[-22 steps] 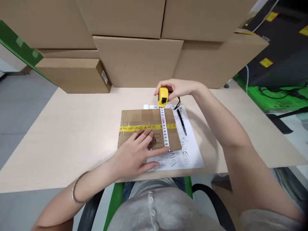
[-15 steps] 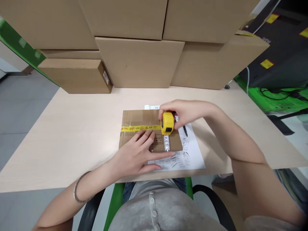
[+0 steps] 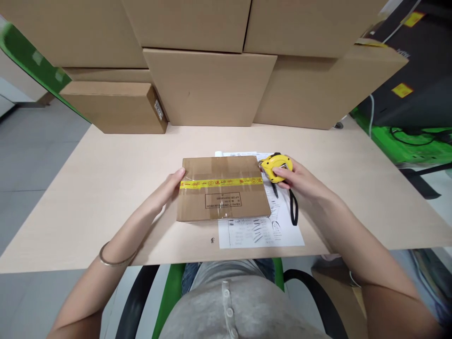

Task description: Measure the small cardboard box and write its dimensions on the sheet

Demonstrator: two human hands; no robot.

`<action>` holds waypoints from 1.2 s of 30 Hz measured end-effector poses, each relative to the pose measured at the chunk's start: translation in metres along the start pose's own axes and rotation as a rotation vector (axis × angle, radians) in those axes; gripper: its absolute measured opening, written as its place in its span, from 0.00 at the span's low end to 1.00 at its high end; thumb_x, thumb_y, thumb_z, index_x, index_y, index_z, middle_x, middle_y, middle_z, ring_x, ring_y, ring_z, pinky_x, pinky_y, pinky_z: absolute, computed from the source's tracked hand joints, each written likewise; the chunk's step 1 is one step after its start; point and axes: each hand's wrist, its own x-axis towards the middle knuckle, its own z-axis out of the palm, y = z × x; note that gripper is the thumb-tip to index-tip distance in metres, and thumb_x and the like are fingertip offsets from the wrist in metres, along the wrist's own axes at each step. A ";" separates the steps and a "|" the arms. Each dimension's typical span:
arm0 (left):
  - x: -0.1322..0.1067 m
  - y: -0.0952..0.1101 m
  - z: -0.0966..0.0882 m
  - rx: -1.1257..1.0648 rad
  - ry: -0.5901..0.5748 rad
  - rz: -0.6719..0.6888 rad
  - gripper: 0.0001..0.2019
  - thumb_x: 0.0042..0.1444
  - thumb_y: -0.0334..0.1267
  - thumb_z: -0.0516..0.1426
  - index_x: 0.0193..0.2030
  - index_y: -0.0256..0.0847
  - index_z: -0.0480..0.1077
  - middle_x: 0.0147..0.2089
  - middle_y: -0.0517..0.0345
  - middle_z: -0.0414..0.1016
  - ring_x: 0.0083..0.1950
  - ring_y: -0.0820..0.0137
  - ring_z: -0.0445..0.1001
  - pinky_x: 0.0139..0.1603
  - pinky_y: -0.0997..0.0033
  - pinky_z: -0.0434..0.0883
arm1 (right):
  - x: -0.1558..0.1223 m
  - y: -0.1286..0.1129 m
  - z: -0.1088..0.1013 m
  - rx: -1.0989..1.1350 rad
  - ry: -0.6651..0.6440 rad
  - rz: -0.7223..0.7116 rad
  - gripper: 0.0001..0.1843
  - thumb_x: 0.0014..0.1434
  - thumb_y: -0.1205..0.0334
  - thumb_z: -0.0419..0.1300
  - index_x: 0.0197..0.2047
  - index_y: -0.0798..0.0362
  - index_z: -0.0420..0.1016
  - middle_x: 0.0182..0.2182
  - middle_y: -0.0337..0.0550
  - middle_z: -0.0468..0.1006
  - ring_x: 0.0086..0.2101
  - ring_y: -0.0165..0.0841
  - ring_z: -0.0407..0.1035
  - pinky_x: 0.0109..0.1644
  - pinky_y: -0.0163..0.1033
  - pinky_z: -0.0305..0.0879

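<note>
A flat cardboard box (image 3: pixel 222 169) lies in front of me with a strip of yellow printed tape across its top and a small printed label panel. At the box's left edge, my left hand (image 3: pixel 171 186) grips it, thumb on the upper left corner and the other fingers mostly hidden at the side. My right hand (image 3: pixel 300 179) is closed around a yellow tape measure (image 3: pixel 275 167), whose front end is at the box's upper right corner. A black wrist strap (image 3: pixel 294 209) hangs from the tape measure. No blade shows extended.
Printed paper (image 3: pixel 261 235) with handwritten marks lies partly under the box, and a black pen (image 3: pixel 274 190) rests on it. Large cartons (image 3: pixel 208 89) line the back of the table (image 3: pixel 106 207), with a smaller carton (image 3: pixel 109 110) at back left. Dark equipment (image 3: pixel 395 99) stands at right.
My left hand has moved from the box's top to its left edge. My right hand has moved right with the tape measure, now turned on its side; its blade no longer shows across the box.
</note>
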 end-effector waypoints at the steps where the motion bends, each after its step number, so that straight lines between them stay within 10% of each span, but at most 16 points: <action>1: 0.002 -0.001 0.001 -0.038 -0.086 0.006 0.38 0.64 0.73 0.49 0.63 0.45 0.76 0.60 0.45 0.80 0.66 0.42 0.75 0.64 0.40 0.75 | -0.003 0.001 0.003 0.039 0.008 0.006 0.20 0.62 0.44 0.68 0.44 0.48 0.69 0.28 0.35 0.71 0.21 0.25 0.50 0.24 0.38 0.46; 6: 0.000 0.004 -0.009 -0.109 -0.172 0.366 0.42 0.58 0.70 0.60 0.75 0.61 0.58 0.77 0.52 0.62 0.77 0.44 0.62 0.70 0.38 0.71 | -0.022 -0.010 -0.005 0.101 0.065 -0.097 0.21 0.55 0.41 0.73 0.41 0.44 0.73 0.25 0.35 0.72 0.19 0.28 0.54 0.22 0.39 0.47; 13: 0.002 -0.003 -0.013 0.155 -0.148 1.016 0.51 0.40 0.46 0.77 0.71 0.55 0.61 0.69 0.45 0.60 0.74 0.44 0.61 0.70 0.38 0.69 | -0.025 -0.046 -0.025 0.078 0.232 -0.260 0.27 0.38 0.38 0.80 0.38 0.39 0.80 0.31 0.35 0.77 0.23 0.31 0.65 0.20 0.37 0.58; 17: 0.002 -0.017 -0.006 0.190 -0.184 1.057 0.60 0.39 0.44 0.77 0.76 0.57 0.52 0.72 0.44 0.55 0.75 0.45 0.60 0.69 0.39 0.71 | -0.009 -0.086 0.015 -0.172 0.141 -0.488 0.23 0.50 0.55 0.79 0.46 0.40 0.76 0.43 0.36 0.81 0.36 0.34 0.77 0.35 0.39 0.73; 21: -0.001 -0.026 -0.006 0.134 -0.194 0.985 0.69 0.38 0.43 0.78 0.79 0.64 0.38 0.76 0.44 0.51 0.72 0.46 0.65 0.67 0.41 0.73 | 0.017 -0.111 0.079 -0.491 -0.158 -0.632 0.25 0.60 0.51 0.72 0.55 0.46 0.67 0.48 0.42 0.80 0.41 0.38 0.77 0.43 0.43 0.74; 27: -0.005 -0.032 -0.008 0.220 -0.101 0.979 0.61 0.41 0.49 0.77 0.76 0.69 0.45 0.75 0.47 0.55 0.75 0.42 0.62 0.69 0.33 0.69 | 0.037 -0.125 0.122 -0.833 -0.410 -0.575 0.16 0.70 0.51 0.62 0.57 0.45 0.69 0.51 0.45 0.80 0.46 0.41 0.74 0.47 0.44 0.69; 31: -0.006 -0.026 -0.009 0.330 -0.114 1.029 0.52 0.46 0.52 0.73 0.75 0.68 0.53 0.74 0.47 0.55 0.77 0.39 0.55 0.71 0.27 0.65 | 0.032 -0.122 0.089 -0.782 -0.385 -0.535 0.19 0.66 0.49 0.65 0.56 0.47 0.73 0.51 0.44 0.81 0.46 0.42 0.75 0.49 0.45 0.69; 36: -0.006 -0.020 -0.006 0.281 -0.139 1.048 0.48 0.48 0.49 0.72 0.74 0.67 0.57 0.74 0.47 0.55 0.77 0.40 0.57 0.72 0.27 0.63 | 0.001 -0.103 -0.004 -0.736 -0.155 -0.372 0.20 0.59 0.48 0.72 0.52 0.43 0.79 0.43 0.42 0.81 0.37 0.39 0.74 0.40 0.45 0.71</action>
